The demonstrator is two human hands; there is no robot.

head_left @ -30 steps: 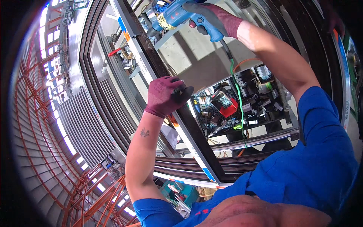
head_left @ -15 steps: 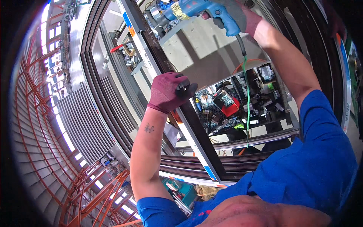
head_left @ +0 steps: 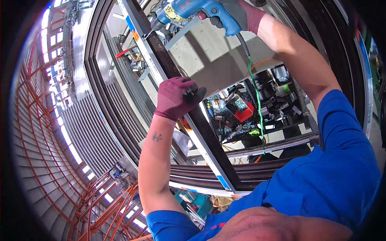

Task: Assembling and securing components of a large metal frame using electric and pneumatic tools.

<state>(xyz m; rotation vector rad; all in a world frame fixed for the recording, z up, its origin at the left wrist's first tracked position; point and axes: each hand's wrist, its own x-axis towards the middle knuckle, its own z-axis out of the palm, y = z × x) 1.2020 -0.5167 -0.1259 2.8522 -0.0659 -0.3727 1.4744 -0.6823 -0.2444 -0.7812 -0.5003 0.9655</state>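
At the top of the head view, my right hand (head_left: 242, 15) grips a blue electric drill (head_left: 201, 11) by its handle, in a dark-palmed maroon glove. The drill points left, its front end close to a dark metal frame bar (head_left: 207, 136) with a white, blue and orange film strip along its edge. My left hand (head_left: 180, 95), gloved the same way, rests closed over the middle of that bar. Its fingers curl toward the palm, and whatever they hold, beyond the bar's edge, is hidden. From the drill's handle a cord runs down and joins a twisted green wire (head_left: 259, 108).
Below the frame, an open tray (head_left: 225, 141) holds many screws, metal pieces and a red box (head_left: 244, 112). A red-handled tool (head_left: 122, 53) lies left of the bar. Ribbed grey panels (head_left: 96, 124) stand at left. A teal bin (head_left: 200, 204) sits near my body.
My right hand has carried the drill left and slightly down, bringing its front end up to the frame bar. The cord swung left with it. My left hand stays nearly in place.
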